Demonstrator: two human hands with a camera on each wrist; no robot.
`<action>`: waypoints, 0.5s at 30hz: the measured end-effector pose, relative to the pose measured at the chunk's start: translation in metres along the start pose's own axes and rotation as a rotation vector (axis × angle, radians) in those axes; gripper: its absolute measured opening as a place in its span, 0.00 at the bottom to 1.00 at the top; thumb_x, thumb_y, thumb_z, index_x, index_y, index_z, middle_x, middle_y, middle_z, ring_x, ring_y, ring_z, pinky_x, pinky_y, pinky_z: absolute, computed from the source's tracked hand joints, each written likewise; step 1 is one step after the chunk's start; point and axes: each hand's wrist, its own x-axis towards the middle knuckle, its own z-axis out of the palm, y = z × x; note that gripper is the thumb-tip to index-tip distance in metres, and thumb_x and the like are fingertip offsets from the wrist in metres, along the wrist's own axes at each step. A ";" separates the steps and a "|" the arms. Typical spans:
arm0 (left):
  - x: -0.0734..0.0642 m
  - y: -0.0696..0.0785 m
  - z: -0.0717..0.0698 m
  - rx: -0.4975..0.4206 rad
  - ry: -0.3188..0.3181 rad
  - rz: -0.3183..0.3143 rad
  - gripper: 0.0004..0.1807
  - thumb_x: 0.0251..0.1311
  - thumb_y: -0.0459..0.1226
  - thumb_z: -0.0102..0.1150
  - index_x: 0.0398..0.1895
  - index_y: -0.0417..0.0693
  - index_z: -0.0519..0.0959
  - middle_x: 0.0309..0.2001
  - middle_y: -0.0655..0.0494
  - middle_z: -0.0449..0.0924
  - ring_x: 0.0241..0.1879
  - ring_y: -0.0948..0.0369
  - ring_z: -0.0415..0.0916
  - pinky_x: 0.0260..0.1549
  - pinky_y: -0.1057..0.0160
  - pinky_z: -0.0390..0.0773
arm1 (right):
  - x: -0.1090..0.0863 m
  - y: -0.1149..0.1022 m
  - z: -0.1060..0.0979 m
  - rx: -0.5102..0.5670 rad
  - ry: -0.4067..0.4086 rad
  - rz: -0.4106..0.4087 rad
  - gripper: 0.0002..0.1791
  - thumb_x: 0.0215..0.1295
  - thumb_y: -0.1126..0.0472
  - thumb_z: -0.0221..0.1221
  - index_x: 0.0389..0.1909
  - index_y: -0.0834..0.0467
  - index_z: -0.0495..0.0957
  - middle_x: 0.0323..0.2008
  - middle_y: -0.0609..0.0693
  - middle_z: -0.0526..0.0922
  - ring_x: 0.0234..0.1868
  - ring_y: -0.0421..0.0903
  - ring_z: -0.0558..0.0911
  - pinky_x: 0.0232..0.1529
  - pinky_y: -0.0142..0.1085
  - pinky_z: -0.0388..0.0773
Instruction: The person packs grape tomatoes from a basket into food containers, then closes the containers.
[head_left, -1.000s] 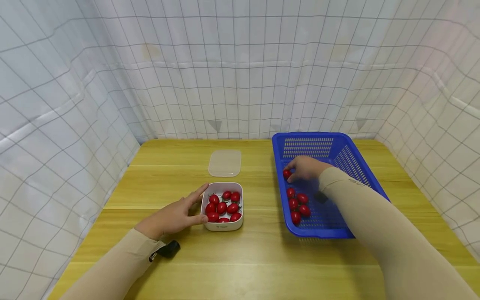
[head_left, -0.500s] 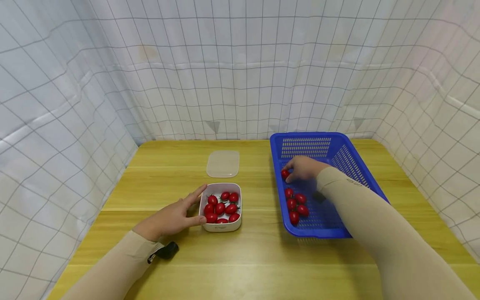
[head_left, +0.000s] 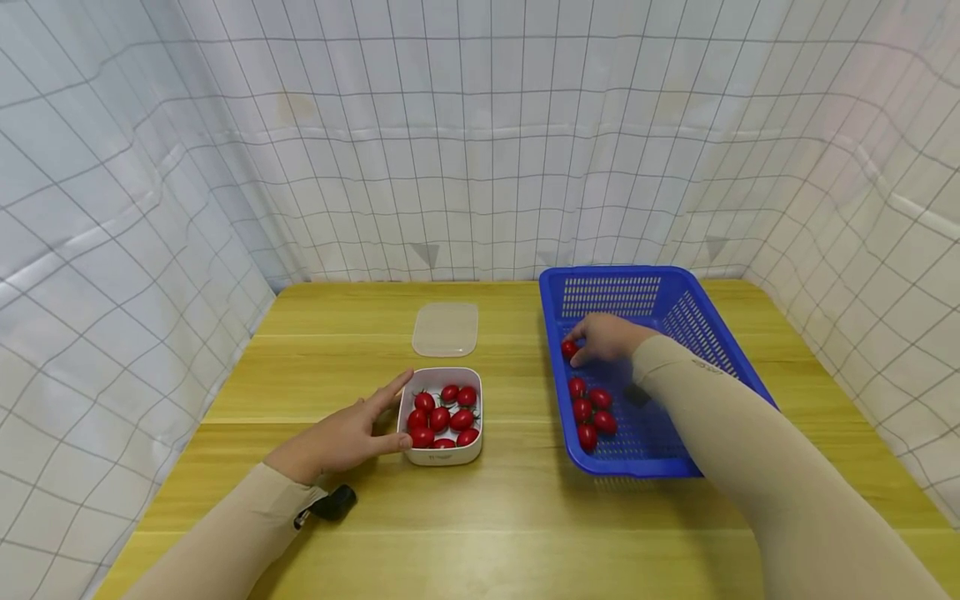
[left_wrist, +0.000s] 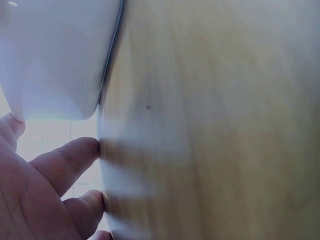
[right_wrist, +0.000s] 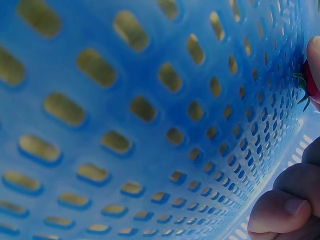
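Note:
In the head view, a white square container (head_left: pixel 442 457) with several red cherry tomatoes (head_left: pixel 439 419) in it stands left of centre. My left hand (head_left: pixel 348 435) rests at its left side, index finger and thumb spread along the rim. The left wrist view has this hand's fingers (left_wrist: pixel 70 162) near the container's wall (left_wrist: pixel 55 60). Inside the blue basket (head_left: pixel 564 417), my right hand (head_left: pixel 609 337) pinches a cherry tomato (head_left: pixel 569 349) near the left wall. A green calyx shows on that tomato (right_wrist: pixel 313 82) in the right wrist view, where the hand is only partly in sight.
Several more cherry tomatoes (head_left: pixel 588 412) lie in the basket, nearer me along its left side. A translucent flat lid (head_left: pixel 446 328) lies on the wooden table (head_left: pixel 480 542) behind the container. White grid-patterned curtain (head_left: pixel 480 150) encloses the table at the back and sides.
The head view has shifted slightly. Both hands hold their places, the right one still pinching the cherry tomato in the basket.

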 end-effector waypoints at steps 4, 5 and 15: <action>0.000 0.000 0.000 -0.011 -0.003 -0.002 0.57 0.67 0.60 0.65 0.88 0.60 0.40 0.81 0.44 0.62 0.82 0.36 0.53 0.73 0.25 0.56 | -0.001 -0.002 0.000 -0.007 -0.001 0.000 0.26 0.65 0.55 0.73 0.62 0.57 0.85 0.63 0.58 0.85 0.66 0.57 0.81 0.71 0.55 0.74; -0.001 -0.001 0.000 -0.011 -0.003 -0.003 0.57 0.67 0.60 0.65 0.88 0.60 0.40 0.81 0.45 0.62 0.82 0.36 0.52 0.73 0.25 0.56 | -0.001 -0.002 0.000 -0.008 -0.001 0.000 0.25 0.65 0.55 0.73 0.62 0.57 0.85 0.63 0.58 0.85 0.66 0.58 0.81 0.71 0.55 0.74; -0.001 0.000 -0.001 0.002 -0.001 0.000 0.56 0.67 0.61 0.64 0.88 0.60 0.41 0.81 0.45 0.63 0.81 0.36 0.54 0.74 0.26 0.56 | -0.002 -0.003 -0.002 -0.043 -0.005 -0.041 0.26 0.65 0.56 0.72 0.62 0.58 0.84 0.61 0.58 0.86 0.64 0.58 0.83 0.69 0.54 0.76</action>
